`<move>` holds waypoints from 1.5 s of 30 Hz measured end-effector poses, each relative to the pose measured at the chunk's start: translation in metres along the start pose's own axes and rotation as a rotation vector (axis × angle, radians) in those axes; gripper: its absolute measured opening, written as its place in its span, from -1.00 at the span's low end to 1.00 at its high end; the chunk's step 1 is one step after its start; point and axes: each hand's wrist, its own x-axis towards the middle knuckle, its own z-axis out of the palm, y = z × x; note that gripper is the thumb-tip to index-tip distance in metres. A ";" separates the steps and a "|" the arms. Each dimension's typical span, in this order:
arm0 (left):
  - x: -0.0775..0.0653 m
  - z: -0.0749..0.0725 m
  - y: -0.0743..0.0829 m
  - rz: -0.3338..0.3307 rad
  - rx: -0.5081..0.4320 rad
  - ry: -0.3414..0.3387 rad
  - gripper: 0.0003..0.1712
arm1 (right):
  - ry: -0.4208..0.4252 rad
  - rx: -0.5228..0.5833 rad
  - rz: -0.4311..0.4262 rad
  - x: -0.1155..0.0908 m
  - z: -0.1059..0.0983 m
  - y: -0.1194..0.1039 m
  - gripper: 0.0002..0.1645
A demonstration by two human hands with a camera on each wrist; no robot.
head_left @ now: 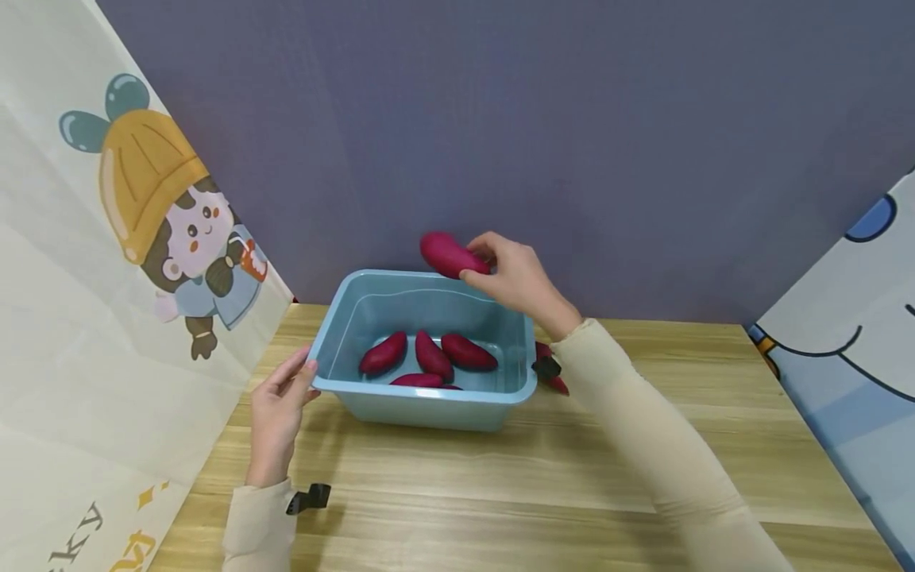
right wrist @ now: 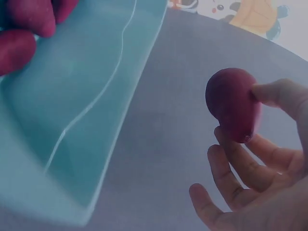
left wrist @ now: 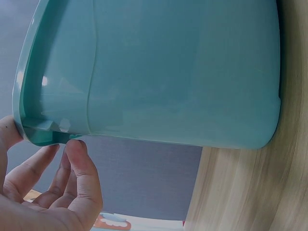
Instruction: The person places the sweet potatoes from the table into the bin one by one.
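A light blue plastic basin [head_left: 429, 409] stands on the wooden table, with several purple-red sweet potatoes [head_left: 468, 352] lying on its bottom. At the basin's left front corner, my left hand [head_left: 277, 413] pinches the rim [left wrist: 41, 137], thumb on one side and fingers beneath. Above the basin's back edge, my right hand [head_left: 516, 274] holds another sweet potato [head_left: 449, 254] between thumb and fingertips. In the right wrist view this sweet potato [right wrist: 233, 103] shows one narrow end toward the camera, and the other fingers are spread below it.
Beside the basin's right wall lies a further purple-red piece [head_left: 559, 384], partly hidden by the right wrist's black camera [head_left: 546, 367]. A dark grey-blue panel [head_left: 500, 119] rises behind the table [head_left: 429, 500]. Cartoon-printed sheets [head_left: 57, 318] flank both sides.
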 end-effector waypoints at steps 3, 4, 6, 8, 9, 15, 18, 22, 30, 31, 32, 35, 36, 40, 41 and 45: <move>-0.001 0.000 0.000 -0.005 0.001 -0.001 -0.43 | -0.027 0.001 -0.015 0.007 0.013 -0.004 -0.50; -0.001 0.000 0.000 -0.006 0.004 -0.002 -0.44 | -0.033 0.002 -0.021 0.009 0.018 -0.005 -0.51; -0.001 0.000 0.000 -0.005 0.013 -0.002 -0.44 | -0.047 -0.007 -0.034 0.013 0.026 -0.007 -0.51; -0.001 0.000 0.000 -0.002 0.012 -0.002 -0.43 | -0.062 -0.008 -0.040 0.015 0.034 -0.007 -0.51; -0.001 0.000 0.000 -0.001 0.012 -0.002 -0.44 | -0.073 -0.006 -0.036 0.016 0.038 -0.007 -0.50; 0.000 0.000 -0.001 0.003 0.007 -0.008 -0.44 | -0.149 -0.006 -0.008 0.016 0.064 0.000 -0.47; 0.000 0.000 -0.001 0.001 0.015 -0.010 -0.42 | -0.183 -0.032 0.006 0.014 0.073 0.005 -0.47; 0.000 0.001 0.000 0.003 0.006 -0.007 -0.42 | -0.209 -0.071 0.014 0.015 0.078 0.009 -0.50; 0.001 0.000 0.000 0.007 0.010 -0.005 -0.44 | -0.209 -0.071 0.019 0.015 0.075 0.012 -0.54; 0.001 0.000 0.000 0.007 0.007 -0.005 -0.45 | -0.208 -0.063 0.021 0.015 0.074 0.012 -0.54; 0.001 0.000 0.000 0.008 0.006 -0.005 -0.45 | -0.203 -0.053 0.023 0.015 0.072 0.011 -0.55; 0.001 0.000 0.000 0.010 -0.001 -0.006 -0.44 | -0.172 -0.021 0.015 0.014 0.063 0.006 -0.58; 0.001 0.000 0.000 0.011 0.001 -0.005 -0.44 | -0.161 -0.009 0.011 0.014 0.059 0.004 -0.58; 0.001 0.000 0.000 0.007 -0.002 -0.006 -0.44 | -0.116 0.015 -0.012 0.009 0.041 -0.006 -0.59; 0.001 0.000 0.000 0.005 -0.002 -0.007 -0.44 | -0.108 0.017 -0.016 0.007 0.036 -0.007 -0.59; 0.000 0.000 0.000 0.000 0.001 -0.006 -0.42 | -0.090 0.022 -0.007 -0.004 0.016 -0.009 -0.56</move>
